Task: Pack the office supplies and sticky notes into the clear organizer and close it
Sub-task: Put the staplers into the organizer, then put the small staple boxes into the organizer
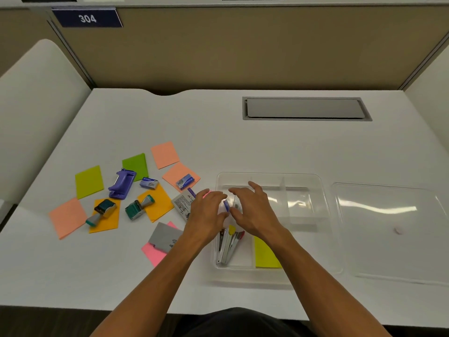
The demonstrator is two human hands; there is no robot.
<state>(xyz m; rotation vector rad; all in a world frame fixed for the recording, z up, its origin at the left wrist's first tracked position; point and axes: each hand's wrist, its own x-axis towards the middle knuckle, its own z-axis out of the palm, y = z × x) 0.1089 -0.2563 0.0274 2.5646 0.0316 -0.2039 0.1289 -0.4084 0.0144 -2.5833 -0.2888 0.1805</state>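
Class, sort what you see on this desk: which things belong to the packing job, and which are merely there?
Job:
clear organizer
lid
sticky notes
purple hole punch
stamps
staple boxes
staplers
left hand
right hand

Merely there:
desk cable hatch
304 sign

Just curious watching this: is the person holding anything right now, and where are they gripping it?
The left hand pinches a small blue-and-white item at its lower end; what it is cannot be told. The right hand holds nothing.
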